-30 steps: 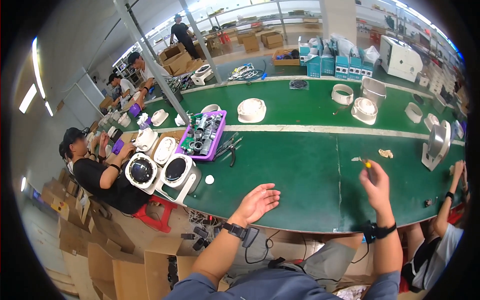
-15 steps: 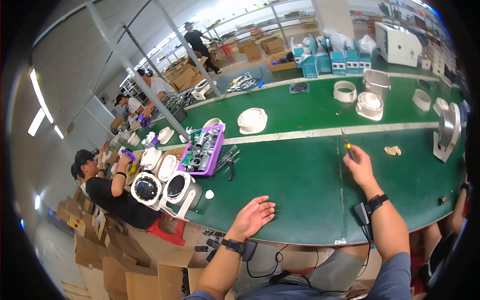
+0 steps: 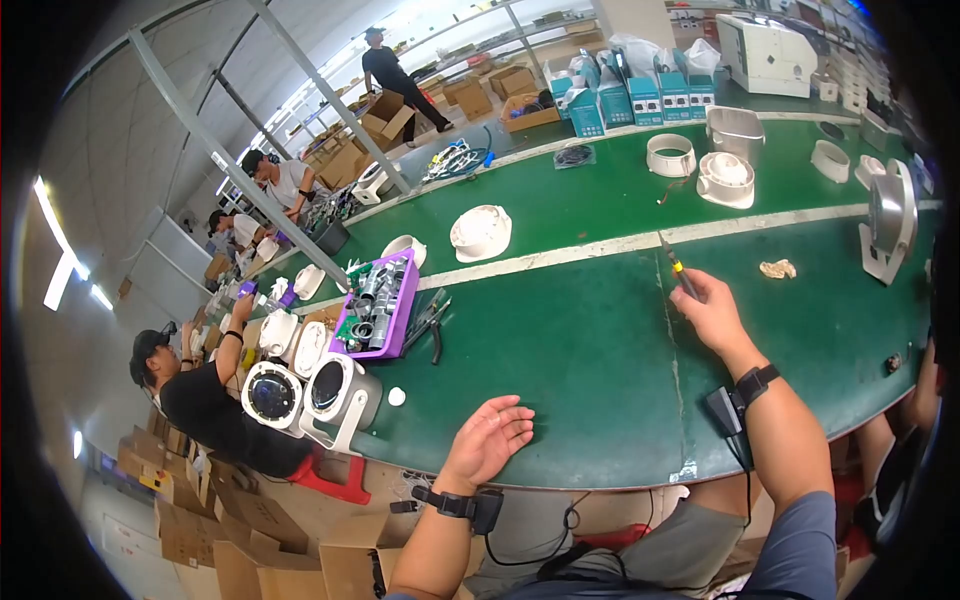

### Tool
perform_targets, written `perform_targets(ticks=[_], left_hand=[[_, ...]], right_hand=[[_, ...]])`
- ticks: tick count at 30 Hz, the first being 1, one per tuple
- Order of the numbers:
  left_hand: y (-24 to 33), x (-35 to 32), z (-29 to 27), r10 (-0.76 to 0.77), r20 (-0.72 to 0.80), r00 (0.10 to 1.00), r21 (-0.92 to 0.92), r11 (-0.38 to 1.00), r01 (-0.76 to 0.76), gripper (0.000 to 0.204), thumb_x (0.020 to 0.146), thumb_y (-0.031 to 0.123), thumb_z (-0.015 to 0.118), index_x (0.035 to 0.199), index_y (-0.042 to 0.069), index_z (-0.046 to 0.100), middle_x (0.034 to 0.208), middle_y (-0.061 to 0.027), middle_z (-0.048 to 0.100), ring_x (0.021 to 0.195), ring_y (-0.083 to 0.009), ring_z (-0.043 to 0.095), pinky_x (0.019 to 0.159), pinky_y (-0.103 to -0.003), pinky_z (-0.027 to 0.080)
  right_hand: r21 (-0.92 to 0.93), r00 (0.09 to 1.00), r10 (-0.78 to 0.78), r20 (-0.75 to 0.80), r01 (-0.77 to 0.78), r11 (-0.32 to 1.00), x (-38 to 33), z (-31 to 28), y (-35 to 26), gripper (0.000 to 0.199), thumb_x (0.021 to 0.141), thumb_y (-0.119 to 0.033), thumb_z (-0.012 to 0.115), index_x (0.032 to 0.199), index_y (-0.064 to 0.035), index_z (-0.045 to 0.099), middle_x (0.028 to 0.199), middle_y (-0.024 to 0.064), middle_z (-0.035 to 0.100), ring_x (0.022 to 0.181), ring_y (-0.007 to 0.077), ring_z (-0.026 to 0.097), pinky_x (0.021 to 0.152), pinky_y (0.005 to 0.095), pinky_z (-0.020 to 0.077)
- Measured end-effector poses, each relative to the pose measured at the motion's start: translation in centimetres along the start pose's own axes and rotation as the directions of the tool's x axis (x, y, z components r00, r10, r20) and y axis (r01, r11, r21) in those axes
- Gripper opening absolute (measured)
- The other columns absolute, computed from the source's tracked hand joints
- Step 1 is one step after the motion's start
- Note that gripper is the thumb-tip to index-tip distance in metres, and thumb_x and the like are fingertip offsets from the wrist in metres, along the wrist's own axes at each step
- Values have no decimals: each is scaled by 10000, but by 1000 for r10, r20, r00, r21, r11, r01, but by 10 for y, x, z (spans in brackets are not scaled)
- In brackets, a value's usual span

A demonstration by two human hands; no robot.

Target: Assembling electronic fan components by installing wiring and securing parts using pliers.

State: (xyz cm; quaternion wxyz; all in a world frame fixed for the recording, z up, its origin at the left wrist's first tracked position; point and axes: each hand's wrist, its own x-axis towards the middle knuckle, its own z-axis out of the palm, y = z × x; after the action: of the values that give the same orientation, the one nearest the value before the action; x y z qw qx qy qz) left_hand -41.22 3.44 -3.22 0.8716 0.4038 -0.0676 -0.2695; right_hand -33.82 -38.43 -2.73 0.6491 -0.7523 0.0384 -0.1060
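Note:
My right hand (image 3: 713, 313) is closed around a screwdriver (image 3: 679, 272) with a black and yellow handle, its thin metal tip pointing away from me above the green table. Near the front edge my left hand (image 3: 490, 440) is open, fingers loosely curved and nothing in the palm. Left of it lies a small white round piece (image 3: 397, 397). Beyond that stand white camera housings with dark round fronts, one (image 3: 340, 388) on a bracket and another (image 3: 272, 397) beside it. Pliers (image 3: 430, 328) lie next to a purple tray (image 3: 408, 312) of metal cylinders and green circuit boards.
White round housings (image 3: 481, 232) (image 3: 726, 180) and a ring (image 3: 670, 156) stand across the far strip. A silver-fronted unit on a bracket (image 3: 888, 225) is at the right, near a crumpled beige scrap (image 3: 777, 269). Teal boxes (image 3: 645, 101) line the back. Co-workers (image 3: 215, 405) sit at left.
The view has shifted, so the table's things appear further left. My right hand still holds the screwdriver, and my left hand stays open near the edge. A far co-worker has lifted their head.

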Motion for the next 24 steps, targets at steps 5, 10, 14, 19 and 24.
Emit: perform_targets(ticks=[5, 10, 14, 19, 24], left_hand=[[1, -3, 2, 3, -18, 1000, 16, 1000, -3, 390, 1040, 170, 562, 1395, 26, 490, 1299, -200, 620, 1164, -283, 622, 1047, -430, 508], [2, -4, 1, -4, -22, 1000, 34, 999, 5, 389, 1042, 171, 557, 1396, 25, 491, 1302, -204, 621, 1172, -290, 621, 1050, -432, 508], [1, -3, 1, 6, -16, 1000, 31, 999, -6, 396, 1040, 178, 561, 1399, 26, 490, 1311, -206, 621, 1186, -291, 621, 1053, -434, 507], [1, -2, 2, 10, -15, 1000, 30, 999, -10, 400, 1039, 182, 565, 1400, 26, 491, 1307, -201, 625, 1188, -289, 623, 1059, -434, 504], [2, -2, 2, 4, -24, 1000, 36, 999, -3, 409, 1033, 185, 578, 1398, 24, 489, 1309, -200, 622, 1184, -287, 624, 1060, -434, 504]], right_hand=[[319, 995, 22, -94, 9, 948, -7, 8, -19, 385, 973, -208, 673, 1297, -12, 602, 945, 23, 666, 816, 95, 618, 731, 260, 512], [297, 998, 21, -62, -2, 955, -7, 0, -18, 386, 981, -243, 664, 1305, -43, 599, 907, 9, 654, 770, 85, 603, 660, 250, 484], [205, 999, 33, -29, -26, 979, -9, 1, -19, 381, 962, -234, 692, 1288, -52, 614, 882, -18, 640, 727, 69, 572, 620, 235, 445], [203, 999, 31, -26, -26, 979, -9, 1, -19, 384, 951, -222, 705, 1280, -46, 617, 876, -30, 630, 713, 68, 561, 604, 234, 438], [197, 998, 62, -15, -58, 979, -10, 1, -22, 377, 951, -204, 705, 1273, -30, 617, 873, -24, 628, 715, 69, 557, 636, 236, 451]])
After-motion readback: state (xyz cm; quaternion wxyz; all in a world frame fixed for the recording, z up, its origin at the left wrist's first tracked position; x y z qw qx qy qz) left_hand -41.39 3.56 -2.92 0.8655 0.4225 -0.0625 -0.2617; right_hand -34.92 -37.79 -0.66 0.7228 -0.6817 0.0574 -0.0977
